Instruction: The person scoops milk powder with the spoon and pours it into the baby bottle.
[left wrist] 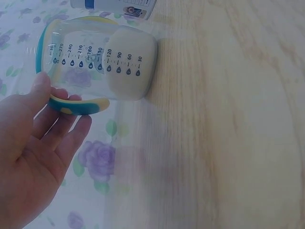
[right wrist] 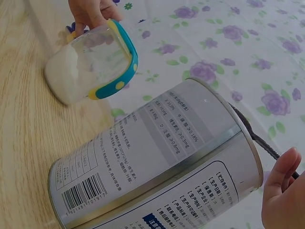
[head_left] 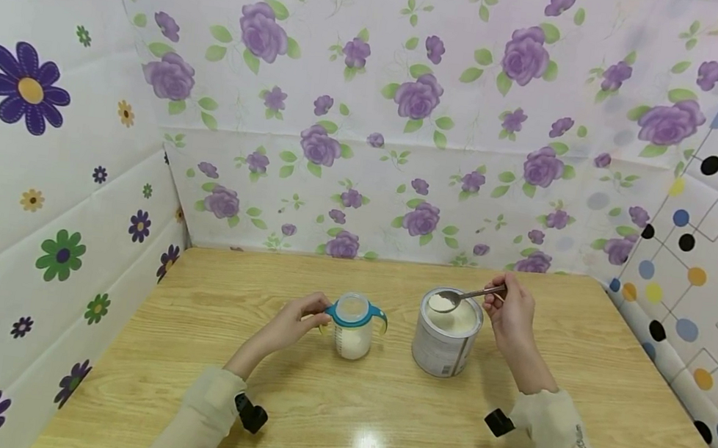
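Observation:
A clear baby bottle (head_left: pixel 352 340) with a teal collar and two teal-and-yellow handles stands upright on the table. Pale powder fills its lower part, up to around the 120 mark in the left wrist view. My left hand (head_left: pixel 299 318) holds the handle (left wrist: pixel 78 106) nearest it, thumb at the collar. To the right stands an open milk powder tin (head_left: pixel 441 348) with cream powder inside. My right hand (head_left: pixel 511 315) pinches the handle of a metal spoon (head_left: pixel 448 300). White powder lies in the spoon's bowl, which is over the tin's mouth.
The wooden table (head_left: pixel 416 426) has flowered sheeting (head_left: pixel 371 114) behind it and more patterned sheeting on both sides. A black wrist camera (head_left: pixel 251 413) sits at the left cuff, another black wrist camera (head_left: pixel 499 422) at the right.

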Tool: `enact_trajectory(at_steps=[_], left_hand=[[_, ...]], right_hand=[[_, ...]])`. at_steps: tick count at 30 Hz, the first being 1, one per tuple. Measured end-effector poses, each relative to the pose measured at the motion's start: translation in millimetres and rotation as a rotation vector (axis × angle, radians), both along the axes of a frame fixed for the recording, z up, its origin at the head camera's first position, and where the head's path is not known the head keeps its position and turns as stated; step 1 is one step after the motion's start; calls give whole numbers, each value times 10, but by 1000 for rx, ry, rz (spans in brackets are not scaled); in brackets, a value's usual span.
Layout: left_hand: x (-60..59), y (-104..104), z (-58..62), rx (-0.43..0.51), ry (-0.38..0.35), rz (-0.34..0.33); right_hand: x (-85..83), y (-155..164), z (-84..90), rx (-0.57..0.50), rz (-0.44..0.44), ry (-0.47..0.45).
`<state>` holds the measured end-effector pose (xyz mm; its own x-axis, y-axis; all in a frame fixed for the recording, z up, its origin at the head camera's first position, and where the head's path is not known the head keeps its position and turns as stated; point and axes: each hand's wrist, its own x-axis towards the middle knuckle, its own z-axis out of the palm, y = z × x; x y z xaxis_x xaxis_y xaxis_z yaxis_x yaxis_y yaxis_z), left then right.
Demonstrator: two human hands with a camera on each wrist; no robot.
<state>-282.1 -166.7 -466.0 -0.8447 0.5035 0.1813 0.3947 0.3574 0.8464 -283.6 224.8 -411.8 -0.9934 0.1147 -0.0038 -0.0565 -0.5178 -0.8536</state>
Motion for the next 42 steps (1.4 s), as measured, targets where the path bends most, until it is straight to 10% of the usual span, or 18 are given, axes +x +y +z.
enact_trajectory(at_steps=[42], left_hand=[[12, -11, 30, -29, 0, -2]], right_hand=[[-4, -117, 135, -102, 80, -36]])
